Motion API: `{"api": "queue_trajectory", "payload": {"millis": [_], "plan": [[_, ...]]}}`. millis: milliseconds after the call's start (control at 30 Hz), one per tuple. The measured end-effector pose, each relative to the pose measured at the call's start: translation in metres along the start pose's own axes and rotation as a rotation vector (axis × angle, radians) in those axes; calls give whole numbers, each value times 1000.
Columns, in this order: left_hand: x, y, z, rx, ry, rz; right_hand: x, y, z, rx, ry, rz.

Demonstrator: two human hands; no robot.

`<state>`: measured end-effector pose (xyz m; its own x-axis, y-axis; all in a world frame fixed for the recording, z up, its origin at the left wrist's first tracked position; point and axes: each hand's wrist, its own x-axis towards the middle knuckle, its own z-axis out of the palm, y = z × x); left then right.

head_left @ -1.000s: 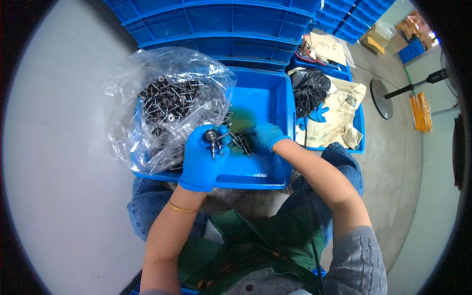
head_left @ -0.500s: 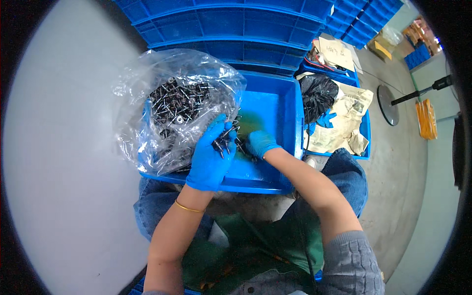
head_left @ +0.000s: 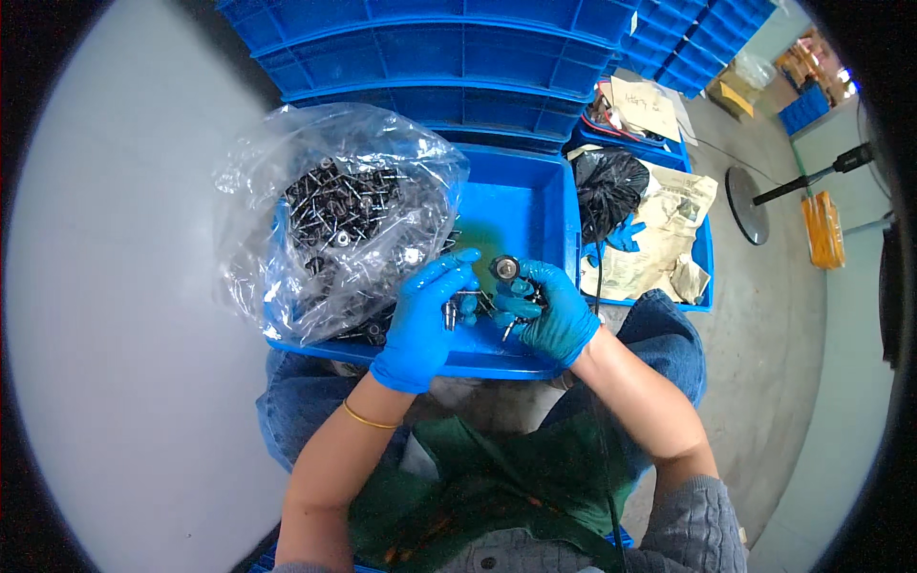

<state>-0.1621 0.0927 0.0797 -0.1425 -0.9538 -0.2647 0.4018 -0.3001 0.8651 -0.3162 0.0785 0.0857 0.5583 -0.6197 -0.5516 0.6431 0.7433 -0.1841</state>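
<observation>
Both my hands wear blue gloves and meet above a blue tray [head_left: 564, 205]. My left hand [head_left: 418, 329] is curled around a few small black metal parts with thin shanks; a dark shank [head_left: 450, 315] shows by its fingers. My right hand [head_left: 554, 310] is closed on several such parts, and one round black head with a silvery centre [head_left: 505, 269] points up at its fingertips. Left of the hands, an open clear plastic bag [head_left: 244, 224] in the tray holds a heap of the same black parts [head_left: 339, 205]. Fingers hide much of what I hold.
Stacked blue crates [head_left: 420, 53] rise behind the tray. To the right, another blue bin [head_left: 705, 282] holds brown paper [head_left: 659, 248], a black plastic bag [head_left: 609, 191] and a blue glove [head_left: 626, 235]. A stand with a round base [head_left: 745, 205] is farther right. A dark cable hangs beside my right arm.
My right hand has come up from the tray floor, now holding parts with a round head showing. My left hand has turned over and closed its fingers around its parts.
</observation>
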Motion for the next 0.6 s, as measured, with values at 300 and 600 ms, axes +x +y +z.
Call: {"api": "queue_trajectory", "payload": {"millis": [300,600], "plan": [[-4,6,15,349,-14,104,3,6,4,59,19,38],[-2,19,12,176,-3,-186,-2,13,8,-19,90,34]]}}
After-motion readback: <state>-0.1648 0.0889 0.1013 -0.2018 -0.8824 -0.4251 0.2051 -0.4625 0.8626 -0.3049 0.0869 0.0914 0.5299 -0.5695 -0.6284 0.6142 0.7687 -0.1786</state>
